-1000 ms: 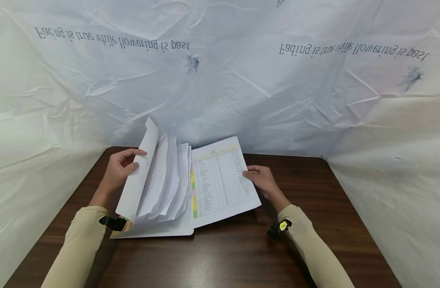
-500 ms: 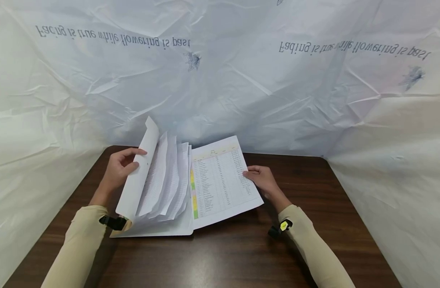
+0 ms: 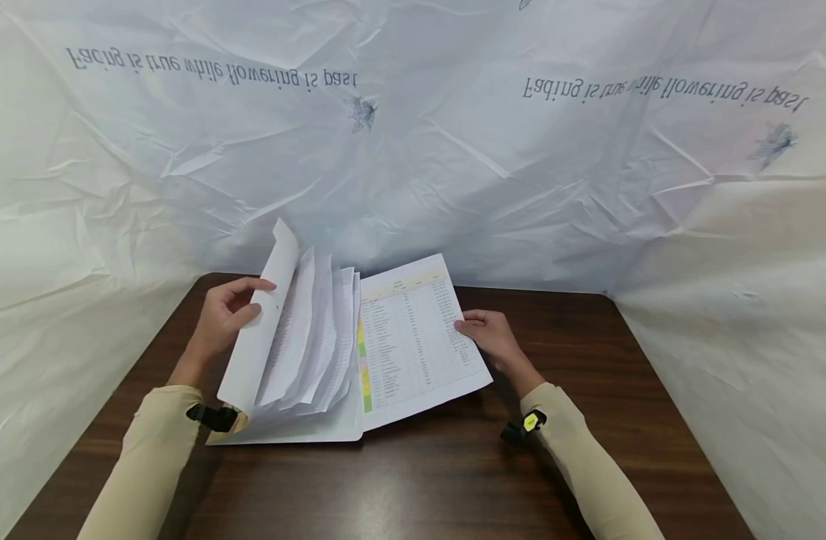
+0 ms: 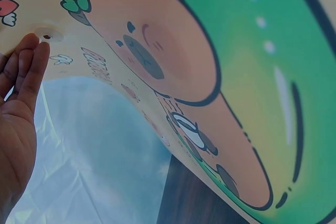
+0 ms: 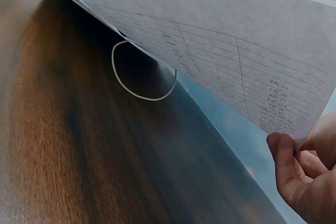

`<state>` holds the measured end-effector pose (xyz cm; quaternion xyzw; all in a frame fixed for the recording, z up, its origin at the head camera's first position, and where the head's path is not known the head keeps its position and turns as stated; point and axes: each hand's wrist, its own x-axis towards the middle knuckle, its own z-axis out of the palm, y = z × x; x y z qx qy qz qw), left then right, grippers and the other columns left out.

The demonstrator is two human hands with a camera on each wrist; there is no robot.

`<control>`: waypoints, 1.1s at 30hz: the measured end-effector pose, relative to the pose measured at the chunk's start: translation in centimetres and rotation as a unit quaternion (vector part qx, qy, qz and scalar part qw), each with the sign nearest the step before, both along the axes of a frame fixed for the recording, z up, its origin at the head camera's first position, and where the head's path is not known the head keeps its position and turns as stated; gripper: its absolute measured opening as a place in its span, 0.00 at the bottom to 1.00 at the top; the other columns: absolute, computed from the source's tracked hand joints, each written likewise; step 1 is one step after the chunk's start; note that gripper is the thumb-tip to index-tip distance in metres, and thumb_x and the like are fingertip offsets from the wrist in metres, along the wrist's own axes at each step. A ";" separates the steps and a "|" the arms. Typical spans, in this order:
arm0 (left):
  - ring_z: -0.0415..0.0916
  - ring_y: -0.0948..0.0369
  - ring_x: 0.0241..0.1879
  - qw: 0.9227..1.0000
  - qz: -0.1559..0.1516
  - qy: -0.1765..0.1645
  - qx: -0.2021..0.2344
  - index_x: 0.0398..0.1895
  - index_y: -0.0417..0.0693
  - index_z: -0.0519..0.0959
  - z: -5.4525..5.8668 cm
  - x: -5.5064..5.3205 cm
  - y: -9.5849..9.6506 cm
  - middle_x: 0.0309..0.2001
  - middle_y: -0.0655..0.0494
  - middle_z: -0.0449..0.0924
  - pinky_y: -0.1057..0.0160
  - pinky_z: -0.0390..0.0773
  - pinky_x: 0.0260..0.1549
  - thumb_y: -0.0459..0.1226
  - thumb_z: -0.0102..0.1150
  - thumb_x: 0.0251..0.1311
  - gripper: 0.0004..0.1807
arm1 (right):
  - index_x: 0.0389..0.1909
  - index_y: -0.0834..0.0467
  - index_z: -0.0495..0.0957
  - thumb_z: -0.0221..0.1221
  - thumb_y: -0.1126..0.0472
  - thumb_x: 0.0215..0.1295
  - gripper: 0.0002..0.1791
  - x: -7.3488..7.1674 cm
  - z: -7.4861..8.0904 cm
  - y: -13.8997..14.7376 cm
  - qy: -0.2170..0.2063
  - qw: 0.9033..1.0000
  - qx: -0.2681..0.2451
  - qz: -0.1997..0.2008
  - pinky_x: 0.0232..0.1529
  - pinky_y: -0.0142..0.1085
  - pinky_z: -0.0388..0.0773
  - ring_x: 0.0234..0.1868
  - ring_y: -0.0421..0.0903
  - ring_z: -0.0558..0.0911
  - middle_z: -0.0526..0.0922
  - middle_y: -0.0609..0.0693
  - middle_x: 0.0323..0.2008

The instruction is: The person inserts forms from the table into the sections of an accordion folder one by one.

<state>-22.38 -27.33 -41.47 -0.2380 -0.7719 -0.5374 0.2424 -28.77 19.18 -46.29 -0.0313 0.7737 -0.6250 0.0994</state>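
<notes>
A document folder (image 3: pixel 257 337) stands open on the table, its white cover curling upright at the left. My left hand (image 3: pixel 220 319) grips that cover's edge between thumb and fingers. Cartoon animal art in green and brown (image 4: pixel 147 51) covers the outer side in the left wrist view. Several wavy printed papers (image 3: pixel 311 337) fan out within the folder. To their right, a table-printed sheet (image 3: pixel 419 337) with yellow and green cells is tilted up, its right edge pinched by my right hand (image 3: pixel 495 339). The right wrist view shows thumb and fingers on the sheet's (image 5: pixel 210 30) edge.
The dark wooden table (image 3: pixel 413 487) extends around the folder. A thin white cord loop (image 5: pixel 145 98) hangs beneath the papers in the right wrist view. White plastic sheeting (image 3: pixel 453 165) with upside-down lettering walls in the back and sides.
The printed sheet's lower right corner shifts slightly outward, then back a little, with the right hand almost still. The left hand and folder cover stay in place.
</notes>
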 end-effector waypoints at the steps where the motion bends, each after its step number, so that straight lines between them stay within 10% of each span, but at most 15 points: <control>1: 0.68 0.66 0.20 1.000 0.001 -0.001 0.001 0.48 0.27 0.82 0.0 0.0 0.0 0.38 0.52 0.84 0.70 0.71 0.21 0.18 0.50 0.56 0.18 | 0.58 0.68 0.79 0.62 0.62 0.71 0.19 0.1 0.0 -0.1 0.000 1.000 -0.001 0.000 0.32 0.40 0.84 0.34 0.50 0.89 0.87 0.64 0.48; 33: 0.75 0.63 0.25 1.000 0.004 -0.019 0.008 0.48 0.28 0.83 0.2 -0.4 -0.4 0.43 0.51 0.85 0.71 0.76 0.27 0.18 0.49 0.57 0.18 | 0.56 0.67 0.81 0.64 0.62 0.70 0.18 -0.1 0.2 -0.9 0.023 1.000 0.011 0.003 0.32 0.40 0.85 0.34 0.50 0.89 0.87 0.63 0.46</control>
